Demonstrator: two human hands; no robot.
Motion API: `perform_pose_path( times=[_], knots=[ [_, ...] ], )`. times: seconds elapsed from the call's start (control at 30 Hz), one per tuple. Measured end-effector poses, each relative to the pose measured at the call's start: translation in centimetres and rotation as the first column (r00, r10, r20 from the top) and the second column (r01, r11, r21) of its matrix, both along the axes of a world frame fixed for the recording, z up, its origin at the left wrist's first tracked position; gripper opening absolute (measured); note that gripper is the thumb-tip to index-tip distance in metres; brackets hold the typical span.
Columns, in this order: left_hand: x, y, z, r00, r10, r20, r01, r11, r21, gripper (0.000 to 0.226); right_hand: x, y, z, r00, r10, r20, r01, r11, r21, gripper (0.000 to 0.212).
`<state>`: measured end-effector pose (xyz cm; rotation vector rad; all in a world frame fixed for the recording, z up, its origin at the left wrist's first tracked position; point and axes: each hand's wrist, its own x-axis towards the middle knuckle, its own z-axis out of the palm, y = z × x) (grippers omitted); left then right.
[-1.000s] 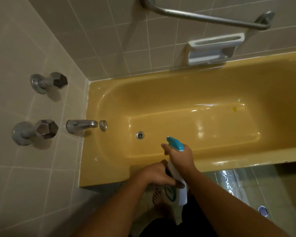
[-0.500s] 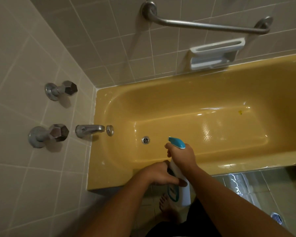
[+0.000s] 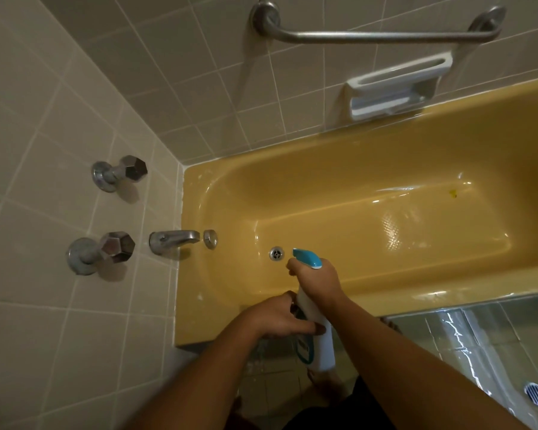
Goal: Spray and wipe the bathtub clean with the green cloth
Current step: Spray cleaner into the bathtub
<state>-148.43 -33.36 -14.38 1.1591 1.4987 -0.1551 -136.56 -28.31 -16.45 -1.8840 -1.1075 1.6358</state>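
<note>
White bottle [image 3: 319, 342], neck under right hand [image 3: 319, 279]

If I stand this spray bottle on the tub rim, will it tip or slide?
The spray bottle looks tall, narrow and top-heavy with its trigger head, so it is probably tippy. The bathtub rim looks glossy, so the bottle may slide if nudged. Its fill, and hence its weight, cannot be seen.
</note>
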Motion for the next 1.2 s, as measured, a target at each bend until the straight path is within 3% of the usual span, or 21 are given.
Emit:
perform_pose_path(
  times=[0.23,0.53,0.67,0.9,1.1,1.2],
  knots=[
    [-0.3,-1.0,-0.8,1.000,-0.009,-0.018,0.009,0.999,-0.042,0.078,0.0,-1.2,-0.6,0.999,-0.054,-0.004,0.053,0.998,-0.023,0.046],
    [2.1,-0.5,-1.3,0.994,-0.112,-0.009,0.111,0.993,-0.049,0.098,3.7,-1.7,-1.6,0.973,-0.157,0.167,0.128,0.977,0.172,0.059],
    [2.8,0.1,-1.3,0.994,-0.105,0.001,0.105,0.994,-0.031,0.107,5.3,-0.8,-1.2,0.962,-0.264,0.075,0.250,0.956,0.155,0.046],
    [4.3,1.8,-0.4,0.991,-0.111,0.073,0.109,0.993,0.037,0.091,6.4,0.1,-1.0,0.946,-0.324,0.021,0.319,0.940,0.119,0.033],
    [5.1,2.9,0.2,0.987,-0.152,0.051,0.154,0.988,-0.034,0.091,6.6,0.8,-0.4,0.930,-0.365,-0.048,0.367,0.930,0.031,0.059],
    [6.1,3.0,0.4,0.988,-0.152,0.018,0.152,0.987,-0.060,0.091,6.5,0.9,0.1,0.930,-0.360,-0.076,0.363,0.931,0.036,0.056]
  ],
)
